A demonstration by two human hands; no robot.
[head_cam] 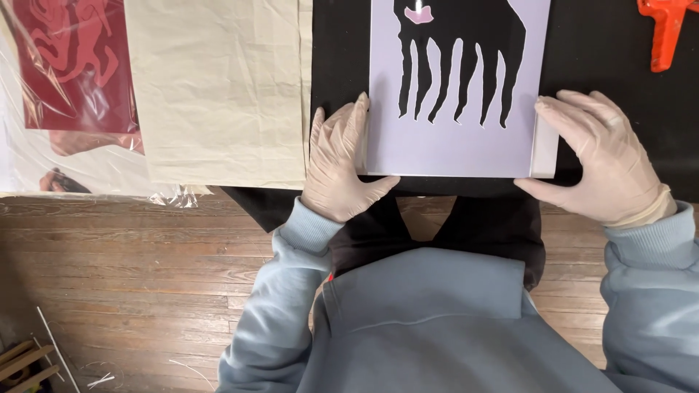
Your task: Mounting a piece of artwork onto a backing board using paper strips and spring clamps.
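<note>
1. A pale lilac stencil sheet [459, 138] with long finger-like cut-outs lies on black fabric [611, 65] at the near edge of the table.
2. The gloved left hand [338, 164] presses flat on the sheet's left edge; the gloved right hand [601, 156] rests at its right edge.
3. A cream cloth [218, 87] lies just left of the fabric.
4. A red stencil in clear plastic [69, 65] sits toward the far left corner.
5. An orange clamp [666, 29] is at the far right corner.

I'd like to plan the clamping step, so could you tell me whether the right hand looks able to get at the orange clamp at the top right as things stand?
Probably yes. The right hand lies flat on the right edge of the lilac stencil sheet, holding nothing, and only bare black cloth lies between it and the orange clamp. The clamp runs partly out of view.
</note>
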